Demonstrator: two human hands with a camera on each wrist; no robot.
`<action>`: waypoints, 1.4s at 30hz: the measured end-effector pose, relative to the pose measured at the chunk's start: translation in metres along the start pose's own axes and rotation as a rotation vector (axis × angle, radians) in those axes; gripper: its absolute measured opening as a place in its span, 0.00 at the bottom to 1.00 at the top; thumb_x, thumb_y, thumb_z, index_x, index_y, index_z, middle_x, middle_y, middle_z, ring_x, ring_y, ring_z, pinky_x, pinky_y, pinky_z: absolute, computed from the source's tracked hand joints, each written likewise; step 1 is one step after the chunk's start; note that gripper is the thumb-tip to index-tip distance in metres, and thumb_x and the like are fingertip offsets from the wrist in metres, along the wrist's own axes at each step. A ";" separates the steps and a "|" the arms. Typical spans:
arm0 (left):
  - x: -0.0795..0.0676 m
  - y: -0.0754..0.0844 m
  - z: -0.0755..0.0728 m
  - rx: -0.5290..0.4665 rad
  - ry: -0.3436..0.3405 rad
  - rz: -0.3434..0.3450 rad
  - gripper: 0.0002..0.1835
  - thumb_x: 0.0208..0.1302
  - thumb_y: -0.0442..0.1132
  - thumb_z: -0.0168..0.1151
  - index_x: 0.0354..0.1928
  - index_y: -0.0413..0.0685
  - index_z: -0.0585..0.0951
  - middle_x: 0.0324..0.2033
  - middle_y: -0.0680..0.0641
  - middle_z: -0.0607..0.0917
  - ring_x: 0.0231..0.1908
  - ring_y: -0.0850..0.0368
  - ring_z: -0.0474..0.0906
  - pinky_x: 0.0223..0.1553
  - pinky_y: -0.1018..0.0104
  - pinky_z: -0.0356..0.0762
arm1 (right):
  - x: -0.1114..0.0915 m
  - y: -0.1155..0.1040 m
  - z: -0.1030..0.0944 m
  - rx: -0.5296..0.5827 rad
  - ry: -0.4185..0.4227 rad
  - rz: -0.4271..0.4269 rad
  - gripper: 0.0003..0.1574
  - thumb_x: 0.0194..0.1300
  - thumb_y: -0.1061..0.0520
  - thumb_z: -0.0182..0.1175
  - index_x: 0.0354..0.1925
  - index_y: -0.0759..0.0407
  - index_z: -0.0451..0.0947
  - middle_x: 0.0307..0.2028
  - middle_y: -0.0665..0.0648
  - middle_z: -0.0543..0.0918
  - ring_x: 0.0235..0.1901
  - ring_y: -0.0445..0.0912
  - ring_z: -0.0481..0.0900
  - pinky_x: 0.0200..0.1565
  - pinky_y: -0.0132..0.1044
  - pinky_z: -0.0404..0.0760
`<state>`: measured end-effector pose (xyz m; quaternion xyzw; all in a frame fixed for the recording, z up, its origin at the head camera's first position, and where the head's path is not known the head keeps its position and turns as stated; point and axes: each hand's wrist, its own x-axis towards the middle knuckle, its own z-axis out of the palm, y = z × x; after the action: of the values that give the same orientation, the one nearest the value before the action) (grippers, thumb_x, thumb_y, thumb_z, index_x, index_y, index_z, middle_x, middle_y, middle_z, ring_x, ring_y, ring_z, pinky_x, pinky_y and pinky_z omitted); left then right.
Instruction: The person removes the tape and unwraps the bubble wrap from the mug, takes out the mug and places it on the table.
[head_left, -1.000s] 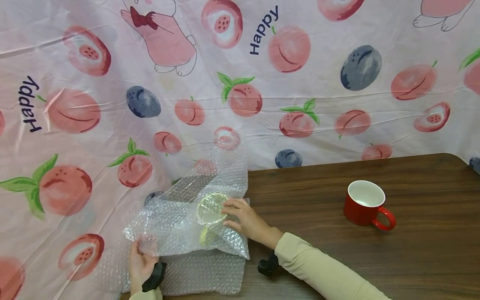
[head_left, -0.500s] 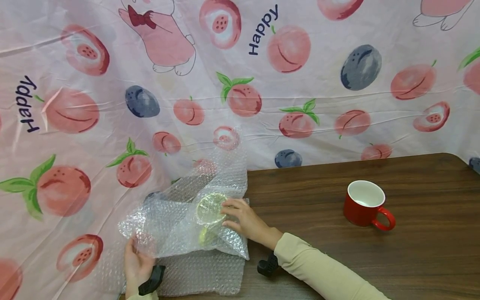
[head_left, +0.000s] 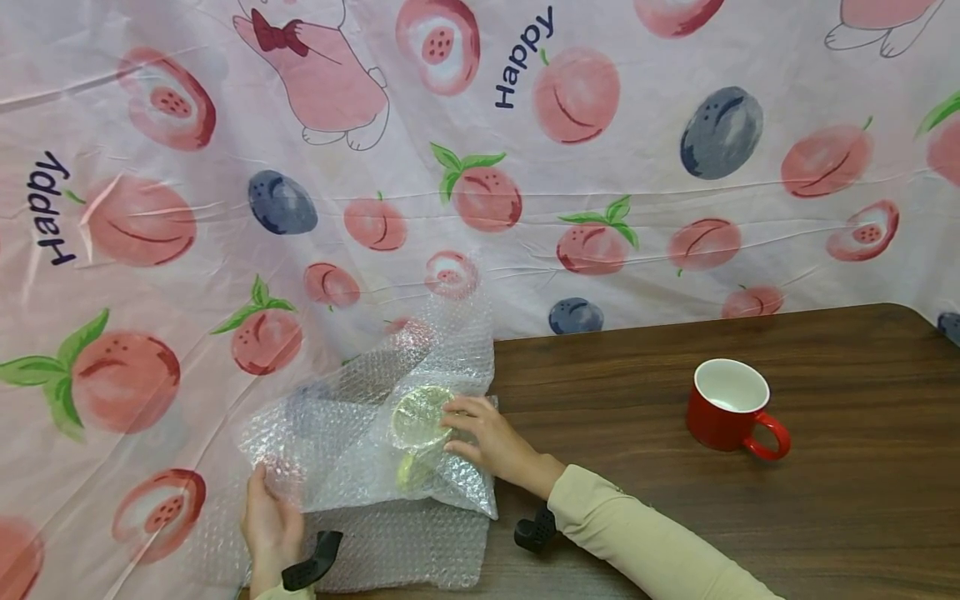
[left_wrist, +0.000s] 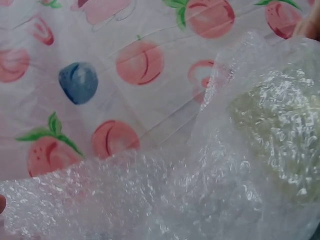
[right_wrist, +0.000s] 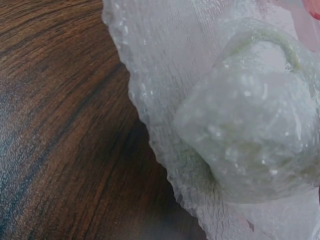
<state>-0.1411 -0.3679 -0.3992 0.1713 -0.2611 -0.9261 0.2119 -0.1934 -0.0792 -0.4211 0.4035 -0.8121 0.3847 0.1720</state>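
Observation:
A pale yellow-green mug stands under clear bubble wrap at the table's left side, its round rim and handle showing through. Over its right side, the fingertips and thumb of my right hand rest on the wrap. My left hand pinches the near left edge of the raised flap; part of its fingers is hidden by the plastic. In the left wrist view the wrapped mug fills the right side. The right wrist view has the wrap close around the mug.
A red mug, white inside, stands upright on the dark wooden table, its handle to the right. Peach-printed cloth hangs behind and along the left. Another part of the bubble wrap lies flat toward the front edge.
My left hand has shifted slightly left, drawing the flap's edge outward, and its wrist has turned a little. My right hand stays on the wrapped mug.

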 end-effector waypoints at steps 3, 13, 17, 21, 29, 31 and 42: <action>-0.006 -0.002 0.008 0.115 0.020 0.124 0.13 0.63 0.37 0.50 0.49 0.42 0.66 0.52 0.52 0.63 0.55 0.64 0.58 0.57 0.75 0.52 | 0.000 0.000 0.000 0.001 0.003 -0.003 0.19 0.54 0.56 0.62 0.45 0.61 0.77 0.51 0.58 0.72 0.56 0.53 0.64 0.54 0.40 0.66; -0.022 -0.004 0.035 0.418 0.099 0.502 0.23 0.63 0.31 0.47 0.59 0.31 0.59 0.41 0.50 0.63 0.45 0.63 0.59 0.50 0.75 0.56 | 0.000 -0.001 0.001 -0.004 0.017 -0.013 0.19 0.53 0.56 0.62 0.45 0.62 0.77 0.50 0.59 0.73 0.54 0.51 0.65 0.53 0.39 0.67; -0.029 -0.008 0.044 0.501 0.125 0.586 0.21 0.62 0.29 0.48 0.57 0.32 0.64 0.41 0.49 0.64 0.43 0.63 0.60 0.46 0.75 0.58 | 0.000 -0.001 0.001 -0.003 0.014 -0.007 0.20 0.53 0.56 0.62 0.45 0.61 0.77 0.50 0.59 0.72 0.55 0.52 0.65 0.54 0.39 0.67; -0.036 -0.018 0.052 0.633 0.086 0.600 0.21 0.61 0.31 0.50 0.57 0.35 0.66 0.45 0.51 0.64 0.48 0.60 0.59 0.47 0.76 0.60 | 0.000 -0.001 0.002 0.001 0.013 -0.001 0.20 0.53 0.56 0.62 0.45 0.61 0.77 0.51 0.59 0.72 0.55 0.52 0.64 0.54 0.41 0.66; -0.042 -0.060 0.059 1.049 -0.255 0.664 0.18 0.57 0.29 0.55 0.51 0.33 0.72 0.46 0.46 0.67 0.51 0.55 0.61 0.56 0.58 0.59 | 0.000 -0.001 0.003 0.010 0.022 0.001 0.20 0.53 0.56 0.62 0.45 0.61 0.77 0.50 0.58 0.72 0.55 0.52 0.64 0.54 0.41 0.66; -0.041 -0.070 0.057 1.160 -0.352 0.666 0.18 0.57 0.30 0.57 0.50 0.34 0.73 0.48 0.42 0.68 0.52 0.52 0.61 0.55 0.50 0.57 | 0.000 -0.001 0.003 0.005 0.024 0.000 0.20 0.53 0.56 0.63 0.45 0.61 0.77 0.50 0.58 0.73 0.55 0.52 0.64 0.53 0.41 0.67; -0.029 -0.103 0.046 1.332 -0.536 0.717 0.17 0.53 0.31 0.61 0.46 0.33 0.77 0.49 0.40 0.71 0.51 0.44 0.61 0.47 0.49 0.59 | 0.000 -0.001 0.002 -0.028 0.034 -0.023 0.20 0.53 0.55 0.63 0.45 0.62 0.77 0.50 0.59 0.73 0.54 0.52 0.66 0.53 0.40 0.67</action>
<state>-0.1671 -0.2553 -0.4132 -0.0609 -0.8400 -0.4608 0.2799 -0.1927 -0.0818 -0.4218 0.4038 -0.8097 0.3782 0.1959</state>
